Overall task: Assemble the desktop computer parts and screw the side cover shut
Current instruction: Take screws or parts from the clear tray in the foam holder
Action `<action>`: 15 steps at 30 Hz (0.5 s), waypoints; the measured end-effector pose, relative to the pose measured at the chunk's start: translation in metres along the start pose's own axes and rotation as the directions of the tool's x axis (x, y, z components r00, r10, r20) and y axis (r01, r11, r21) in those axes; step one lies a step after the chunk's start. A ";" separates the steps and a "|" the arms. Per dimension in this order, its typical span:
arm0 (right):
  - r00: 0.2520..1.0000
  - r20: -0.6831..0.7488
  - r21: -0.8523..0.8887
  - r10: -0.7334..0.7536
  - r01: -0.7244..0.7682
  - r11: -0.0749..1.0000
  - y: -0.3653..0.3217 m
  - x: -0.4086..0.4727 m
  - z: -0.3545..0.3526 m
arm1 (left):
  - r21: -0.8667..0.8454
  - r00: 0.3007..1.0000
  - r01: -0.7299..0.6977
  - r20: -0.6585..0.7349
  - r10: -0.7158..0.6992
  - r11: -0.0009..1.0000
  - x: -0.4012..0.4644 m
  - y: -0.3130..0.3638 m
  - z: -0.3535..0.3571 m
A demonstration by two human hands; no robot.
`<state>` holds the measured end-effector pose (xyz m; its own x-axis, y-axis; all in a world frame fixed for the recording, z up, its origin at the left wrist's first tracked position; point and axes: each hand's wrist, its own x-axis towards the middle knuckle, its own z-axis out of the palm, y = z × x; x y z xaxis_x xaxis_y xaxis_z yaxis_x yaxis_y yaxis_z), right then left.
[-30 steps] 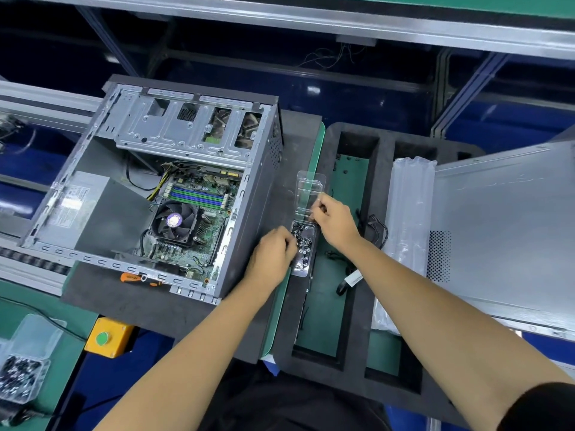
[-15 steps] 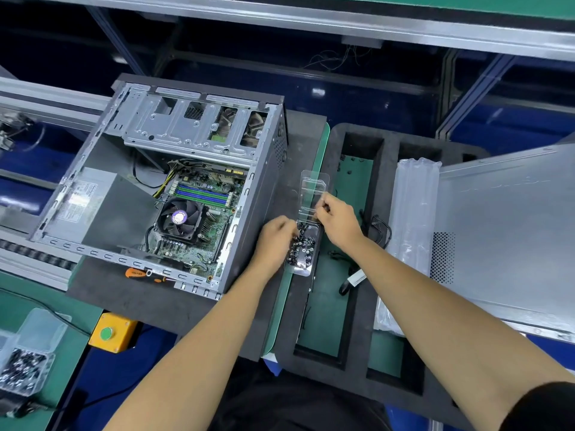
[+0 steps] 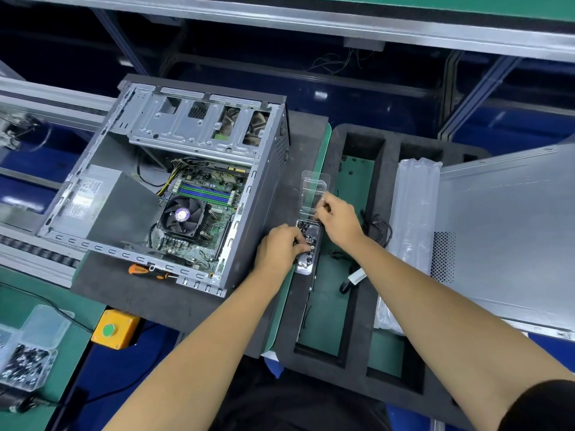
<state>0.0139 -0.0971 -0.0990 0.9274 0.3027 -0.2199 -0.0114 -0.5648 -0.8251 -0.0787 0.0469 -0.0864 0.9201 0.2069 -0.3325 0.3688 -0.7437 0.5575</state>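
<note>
So both hands are over the little clear screw box, which sits on the dark foam between the case and the foam tray. The left hand has its fingers curled down into the box, tips buried in the pile of screws; looks like a pinch, but I can't tell whether a screw is actually between them. The right hand is just past the left fingertips, thumb and forefinger pinching the edge of the flipped-open lid, other fingers tucked in. That lid stands up on the far side of the right fingers. The case lies on its side, open, well to the left of the left knuckles, with the fan and board facing up. A screwdriver with an orange handle lies along the near edge of the case, left of the left wrist. The side cover rests flat way off to the right of the right hand, with a clear bag between them. A black cable sits in the tray just right of the right wrist. Yellow button box and another screw tub are down near the left elbow side.
</note>
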 end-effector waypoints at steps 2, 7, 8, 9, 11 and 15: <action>1.000 -0.004 -0.010 -0.003 0.003 1.000 -0.001 -0.001 0.000 | -0.003 1.000 -0.020 0.011 0.020 1.000 -0.002 0.000 0.000; 1.000 -0.001 -0.011 0.005 -0.005 1.000 -0.002 -0.002 0.000 | -0.068 0.998 -0.049 0.022 0.050 0.997 -0.002 -0.007 -0.003; 1.000 0.000 -0.013 0.005 -0.005 1.000 -0.002 -0.002 -0.001 | -0.085 0.998 -0.054 0.019 0.055 0.995 -0.001 -0.009 -0.003; 1.000 0.001 -0.016 0.003 -0.003 1.000 -0.002 -0.002 -0.001 | -0.102 0.998 -0.053 0.011 0.054 0.993 -0.002 -0.009 -0.004; 1.000 0.001 -0.024 -0.002 0.002 1.000 -0.002 -0.002 -0.001 | -0.067 0.998 -0.056 0.020 0.057 0.996 -0.004 -0.008 -0.005; 1.000 -0.003 -0.029 -0.002 0.002 1.000 -0.003 -0.002 0.000 | 0.038 0.998 -0.066 0.019 0.065 0.997 -0.004 -0.005 -0.002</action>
<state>0.0121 -0.0965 -0.0957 0.9286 0.3014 -0.2163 0.0016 -0.5862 -0.8101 -0.0842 0.0510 -0.0860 0.9394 0.1457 -0.3103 0.3021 -0.7795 0.5487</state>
